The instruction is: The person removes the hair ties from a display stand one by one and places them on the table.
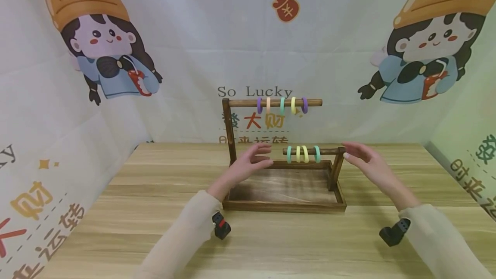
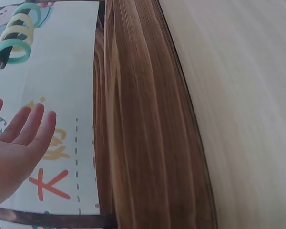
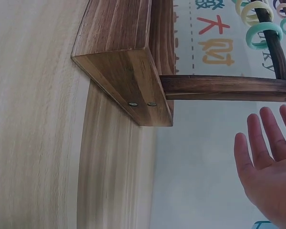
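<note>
A dark wooden stand (image 1: 284,206) with a tray base and two horizontal bars is on the table. On the upper bar (image 1: 248,103) hang several rings, among them a peach ring (image 1: 268,105) and purple ones at either end. The lower bar (image 1: 331,151) carries teal and yellow rings, including a teal ring (image 3: 263,34). My left hand (image 1: 249,158) hovers over the tray's left part, fingers extended and holding nothing, left of the lower bar's free end. Beside the top of the short right post is my right hand (image 1: 368,162), its fingers spread with nothing in them.
The stand sits on a wood-grain table (image 1: 162,227). A printed cloth backdrop (image 1: 193,33) rises behind the table and along both sides. The upper bar's tall post (image 1: 230,137) stands at the tray's left end. Each wrist wears a small black camera (image 1: 221,226).
</note>
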The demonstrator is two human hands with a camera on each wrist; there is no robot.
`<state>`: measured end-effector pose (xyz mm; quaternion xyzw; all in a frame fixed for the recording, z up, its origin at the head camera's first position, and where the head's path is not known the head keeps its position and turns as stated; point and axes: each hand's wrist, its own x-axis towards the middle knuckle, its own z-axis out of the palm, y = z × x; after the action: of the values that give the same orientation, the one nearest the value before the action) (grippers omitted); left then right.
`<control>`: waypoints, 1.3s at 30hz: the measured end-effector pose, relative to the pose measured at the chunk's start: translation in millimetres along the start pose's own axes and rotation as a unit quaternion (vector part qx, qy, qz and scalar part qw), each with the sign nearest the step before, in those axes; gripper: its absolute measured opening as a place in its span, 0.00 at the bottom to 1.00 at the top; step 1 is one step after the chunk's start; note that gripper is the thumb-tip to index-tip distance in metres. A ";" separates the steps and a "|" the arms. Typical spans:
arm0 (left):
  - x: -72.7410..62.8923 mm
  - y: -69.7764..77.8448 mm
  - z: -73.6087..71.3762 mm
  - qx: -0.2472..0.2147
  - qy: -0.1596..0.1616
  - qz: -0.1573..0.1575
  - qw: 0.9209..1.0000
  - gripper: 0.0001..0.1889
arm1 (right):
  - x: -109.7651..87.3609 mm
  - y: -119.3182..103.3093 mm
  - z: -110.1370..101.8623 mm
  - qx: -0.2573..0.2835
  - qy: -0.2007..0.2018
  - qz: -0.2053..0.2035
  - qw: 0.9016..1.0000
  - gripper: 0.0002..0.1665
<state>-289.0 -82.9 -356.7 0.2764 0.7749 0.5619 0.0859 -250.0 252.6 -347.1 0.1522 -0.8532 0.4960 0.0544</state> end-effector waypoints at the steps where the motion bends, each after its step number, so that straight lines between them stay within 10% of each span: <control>1: 1.5 0.7 1.7 -0.003 -0.004 0.003 1.000 0.29 | 0.4 0.0 0.3 0.000 0.001 -0.002 1.000 0.33; 26: 30.9 16.1 31.6 -0.077 -0.024 -0.020 0.997 0.27 | 3.1 -3.8 2.5 -0.005 0.001 -0.002 1.000 0.28; 39: 22.9 41.5 34.5 -0.085 -0.041 -0.036 0.995 0.23 | 4.5 -2.3 2.9 -0.002 -0.005 -0.008 1.000 0.28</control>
<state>-279.0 -33.5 -326.7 0.2627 0.7297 0.6105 0.1608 -253.3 248.2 -345.6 0.1614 -0.8531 0.4931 0.0548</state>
